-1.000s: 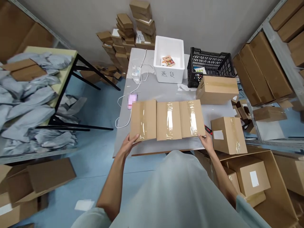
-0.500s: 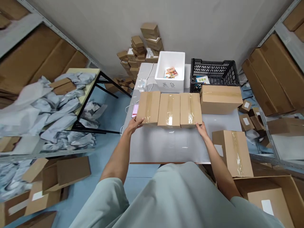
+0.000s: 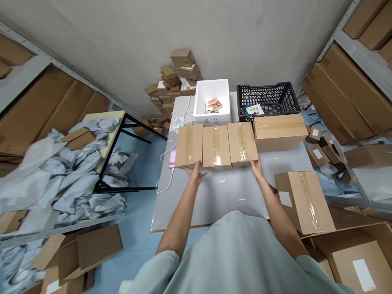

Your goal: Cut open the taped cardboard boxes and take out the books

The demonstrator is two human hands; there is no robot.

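Note:
Three taped cardboard boxes stand side by side on the white table (image 3: 226, 192): a left box (image 3: 189, 143), a middle box (image 3: 216, 143) and a right box (image 3: 242, 141). My left hand (image 3: 194, 174) is at the lower front of the left box, fingers spread, some of them hidden by the hand itself. My right hand (image 3: 256, 168) is on the front right corner of the right box, with thumb and fingers on either side of that corner. A longer taped box (image 3: 280, 132) lies just right of the row.
Behind the row stand a white foam box (image 3: 212, 119) with small booklets and a black crate (image 3: 268, 98). A labelled carton (image 3: 303, 200) is at the table's right, and a phone (image 3: 172, 158) with a white cable at its left. Grey bags (image 3: 73, 159) pile up on the left.
My left hand has moved from the left box's outer side to its front, further right. My right hand stays at the right box's corner. The view has tilted up slightly.

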